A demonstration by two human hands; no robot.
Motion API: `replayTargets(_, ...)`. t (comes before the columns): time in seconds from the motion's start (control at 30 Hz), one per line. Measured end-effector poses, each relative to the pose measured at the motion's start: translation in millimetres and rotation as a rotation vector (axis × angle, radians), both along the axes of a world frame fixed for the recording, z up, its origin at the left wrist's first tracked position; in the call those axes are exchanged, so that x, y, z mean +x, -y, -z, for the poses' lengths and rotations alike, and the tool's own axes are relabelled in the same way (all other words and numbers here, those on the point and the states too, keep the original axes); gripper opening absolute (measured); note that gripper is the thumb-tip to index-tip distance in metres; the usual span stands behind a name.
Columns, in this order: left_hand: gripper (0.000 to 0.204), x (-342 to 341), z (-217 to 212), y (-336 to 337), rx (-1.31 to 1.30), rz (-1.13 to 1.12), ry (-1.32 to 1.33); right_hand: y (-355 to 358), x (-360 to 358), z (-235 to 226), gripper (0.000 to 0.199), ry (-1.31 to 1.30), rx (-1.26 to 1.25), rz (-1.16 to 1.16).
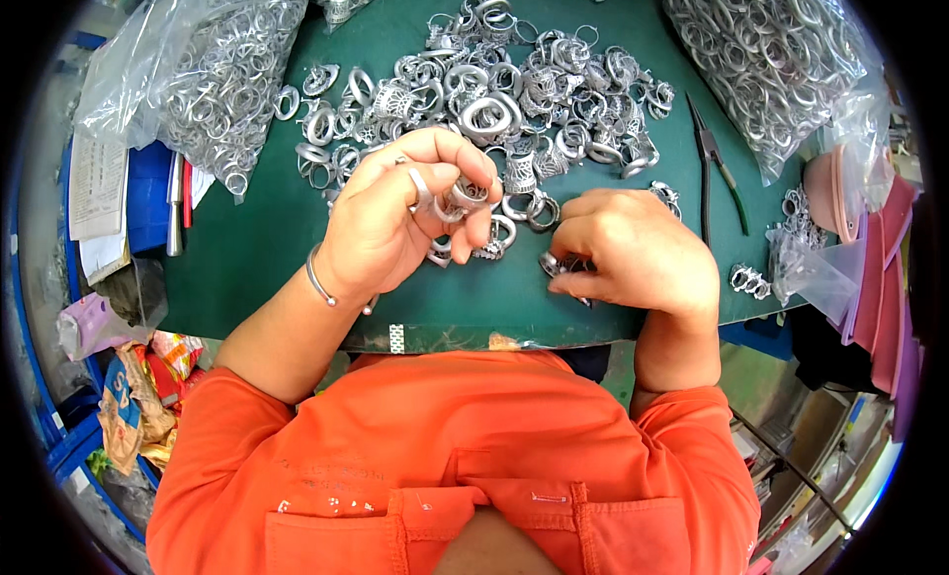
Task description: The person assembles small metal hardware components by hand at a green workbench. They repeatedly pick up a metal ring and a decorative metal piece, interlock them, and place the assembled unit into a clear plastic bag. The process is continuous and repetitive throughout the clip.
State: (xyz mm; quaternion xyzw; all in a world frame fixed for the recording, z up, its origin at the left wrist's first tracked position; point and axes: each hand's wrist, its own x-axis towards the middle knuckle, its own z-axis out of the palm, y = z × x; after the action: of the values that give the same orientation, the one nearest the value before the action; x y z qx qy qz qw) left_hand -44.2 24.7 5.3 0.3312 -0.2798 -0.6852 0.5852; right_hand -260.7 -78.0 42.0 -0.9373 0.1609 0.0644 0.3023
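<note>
Pinching a silver ring (465, 194) between thumb and fingertips, the left hand (395, 214) is raised just above the green mat (257, 239), fingers closed on the ring. Right hand (633, 249) rests on the mat just beside it, fingers curled shut around a small metal piece (554, 266), mostly hidden. Beyond both hands lies a loose pile of silver rings (494, 90). Further out, clear bags of rings (227, 71) sit left and right; pliers (717, 160) lie beyond the right hand.
</note>
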Motion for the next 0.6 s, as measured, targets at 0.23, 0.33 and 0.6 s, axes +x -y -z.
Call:
replayTargets(0.23,0.016,1.8,-11.1,-2.4,0.06,-0.105,-0.025,7.3,7.8,5.6,0.013,0.414,0.663,0.514)
replayTargets(0.33,0.015,6.2,-11.3,1.5,0.112,-0.097,-0.093,7.5,14.1,16.9,0.019,0.457,0.948,0.646)
replayTargets(0.6,0.024,66.7,-48.5,26.7,0.229,-0.07,-0.499,9.1,18.7,38.0,0.019,0.633,0.888,0.741)
